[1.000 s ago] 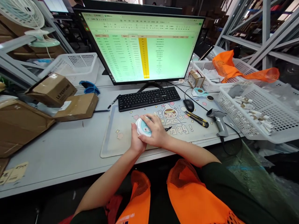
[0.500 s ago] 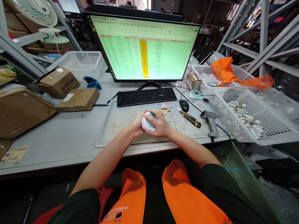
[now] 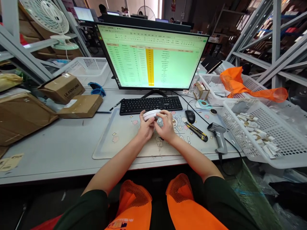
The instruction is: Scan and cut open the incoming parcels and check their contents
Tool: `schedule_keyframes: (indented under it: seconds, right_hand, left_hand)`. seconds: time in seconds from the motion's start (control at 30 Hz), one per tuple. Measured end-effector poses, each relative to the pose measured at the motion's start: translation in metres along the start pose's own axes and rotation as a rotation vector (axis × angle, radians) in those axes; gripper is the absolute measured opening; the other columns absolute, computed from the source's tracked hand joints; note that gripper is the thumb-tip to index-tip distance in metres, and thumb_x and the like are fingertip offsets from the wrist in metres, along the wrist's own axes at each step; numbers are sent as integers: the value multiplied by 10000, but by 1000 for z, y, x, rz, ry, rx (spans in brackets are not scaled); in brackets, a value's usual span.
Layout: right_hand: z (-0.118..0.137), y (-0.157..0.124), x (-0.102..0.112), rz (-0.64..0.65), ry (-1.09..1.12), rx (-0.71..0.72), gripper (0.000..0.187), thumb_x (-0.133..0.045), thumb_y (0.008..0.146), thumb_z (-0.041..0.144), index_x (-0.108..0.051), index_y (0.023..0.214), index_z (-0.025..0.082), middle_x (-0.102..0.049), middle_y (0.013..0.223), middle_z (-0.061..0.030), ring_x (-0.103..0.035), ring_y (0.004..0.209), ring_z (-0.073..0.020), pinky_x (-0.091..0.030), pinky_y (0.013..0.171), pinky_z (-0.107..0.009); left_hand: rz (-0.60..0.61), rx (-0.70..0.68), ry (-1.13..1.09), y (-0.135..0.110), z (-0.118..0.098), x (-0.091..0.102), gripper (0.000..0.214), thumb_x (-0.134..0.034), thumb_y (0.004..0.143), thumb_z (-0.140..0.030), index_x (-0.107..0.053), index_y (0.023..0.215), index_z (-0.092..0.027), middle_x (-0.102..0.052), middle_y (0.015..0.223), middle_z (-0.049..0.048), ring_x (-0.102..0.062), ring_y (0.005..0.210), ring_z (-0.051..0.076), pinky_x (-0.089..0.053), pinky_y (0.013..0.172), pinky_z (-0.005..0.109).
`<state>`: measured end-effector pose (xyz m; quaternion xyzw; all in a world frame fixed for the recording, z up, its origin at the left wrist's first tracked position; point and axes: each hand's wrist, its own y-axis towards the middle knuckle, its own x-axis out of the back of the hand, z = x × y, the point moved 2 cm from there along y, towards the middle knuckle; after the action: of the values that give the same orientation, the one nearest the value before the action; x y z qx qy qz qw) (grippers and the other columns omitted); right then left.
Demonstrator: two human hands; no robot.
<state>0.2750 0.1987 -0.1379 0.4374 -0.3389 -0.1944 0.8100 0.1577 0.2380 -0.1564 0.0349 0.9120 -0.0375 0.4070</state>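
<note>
Both hands grip a round white tub (image 3: 151, 114) above the desk mat (image 3: 107, 143). It is now seen mostly from its side, and what it contains cannot be made out. My left hand (image 3: 145, 128) is closed around its left and lower side. Fingers of my right hand (image 3: 166, 127) press on its right side, the thumb near its lower edge. Just behind the tub lies the black keyboard (image 3: 150, 104). A mouse (image 3: 190, 116) and a black and yellow utility knife (image 3: 196, 131) lie on the mat to the right of my hands.
A monitor (image 3: 120, 60) stands behind the keyboard. On the right are a barcode scanner (image 3: 218, 137) with its cable and a white basket (image 3: 285, 140) of small packets. Cardboard boxes (image 3: 80, 107) and another basket (image 3: 96, 75) occupy the left.
The tub has been tilted: its blue-labelled face showed before, and its white side shows now. Both hands have shifted their grip and risen slightly. The camera view has tipped up a little.
</note>
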Motion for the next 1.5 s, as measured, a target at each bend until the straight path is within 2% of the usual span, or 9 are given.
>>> schedule_keyframes:
  seconds: [0.17,0.3,0.57,0.7,0.87,1.1,1.2,1.33,1.5]
  right_hand:
    - [-6,-2,0,127,21,16,249,-577,1036,366,-650,1215,209,-682,1133,-119,-647,1080,-273,-520,1001,-485]
    - [-11,-12,-1,276,31,-86,339,-670,970,512,-674,1151,226,-676,1245,-137,-628,1206,-313,-488,1076,-534]
    - [-1,-24,-8,369,75,-162,580,-737,862,685,-567,1144,208,-630,1438,-242,-616,1324,-364,-506,1114,-577]
    - [-35,-15,28,513,-5,-59,648,-736,878,620,-586,1357,211,-524,1595,-213,-443,1532,-387,-337,1248,-687]
    - [-93,-5,92,284,-260,-397,661,-570,985,503,-520,1516,112,-549,1533,-275,-471,1496,-414,-336,1232,-731]
    - [2,-14,32,577,-32,-227,1003,-743,861,719,-387,1654,220,-551,1538,-202,-551,1412,-394,-499,1157,-633]
    - [-20,-9,47,564,-104,-175,936,-754,855,700,-466,1606,220,-504,1576,-209,-462,1490,-433,-377,1225,-716]
    - [-76,-2,95,308,-289,-340,728,-554,999,611,-511,1559,148,-492,1584,-254,-380,1547,-458,-239,1246,-800]
    - [-28,-7,58,578,-66,-238,1005,-734,872,687,-351,1675,219,-508,1602,-196,-491,1486,-407,-457,1204,-655]
  left_hand:
    - [-26,-65,-52,10,-7,8,649,-975,632,-387,-538,1104,-299,-709,1158,4,-720,1109,241,-556,1019,385]
    - [-90,65,-19,0,-3,5,445,-692,913,-602,-675,1124,-211,-761,1132,116,-709,1213,322,-587,1006,409]
    - [-186,379,19,-34,12,-9,491,-371,1092,-469,-739,1084,-143,-792,1051,132,-728,1184,303,-584,1068,387]
    - [-230,447,51,-29,-1,-10,490,-329,1097,-460,-717,1129,-163,-787,1097,127,-731,1157,307,-602,1039,448]
    - [-175,471,32,-22,-8,-7,513,-332,1077,-560,-696,1184,-214,-763,1233,131,-726,1141,350,-614,967,552]
    - [-53,447,29,-30,20,0,539,-429,1032,-618,-729,1136,-183,-786,1149,144,-681,1273,357,-552,1122,489]
    - [-76,426,43,-29,12,1,522,-433,1032,-594,-720,1180,-184,-780,1180,134,-681,1264,359,-565,1099,501]
    - [-93,435,27,-26,-3,0,547,-359,1056,-586,-676,1287,-205,-756,1265,136,-683,1246,374,-604,1002,560]
    - [-67,451,45,-31,12,-3,564,-399,1052,-617,-712,1241,-188,-780,1200,135,-690,1247,357,-575,1058,490]
